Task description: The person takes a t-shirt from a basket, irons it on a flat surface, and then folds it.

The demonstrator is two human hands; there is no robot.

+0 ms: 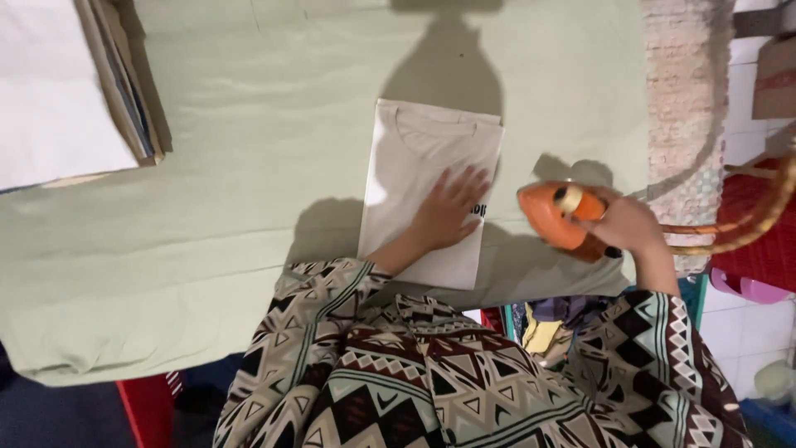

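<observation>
Ironing a folded cream T-shirt (431, 187) on a pale green cloth-covered table (249, 207).

Left hand (448, 207) pressed flat, fingers spread, on the shirt's lower right part; right hand (626, 224) clamped on the handle of an orange iron (555, 217), just right of the shirt and over the cloth. Likely risks: burning the nearby left fingers, scorching the cloth, or snagging the iron's cord (730, 228) trailing right.
</observation>
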